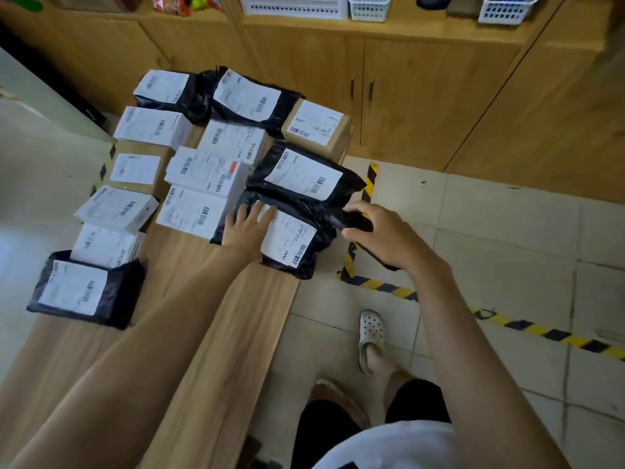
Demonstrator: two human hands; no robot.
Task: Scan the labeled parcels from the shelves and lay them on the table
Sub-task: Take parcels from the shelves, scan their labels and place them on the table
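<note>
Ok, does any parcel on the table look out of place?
Rows are neat, but the near bag, under the left hand, and the bag behind it stick out past the table's right edge; they could slip.

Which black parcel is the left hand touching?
The front black parcel on the right edge of the table; only it lies under the left hand.

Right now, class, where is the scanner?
Head view: the scanner is gripped in the right hand, off the table edge at right, beside the black parcel the left hand presses.
</note>
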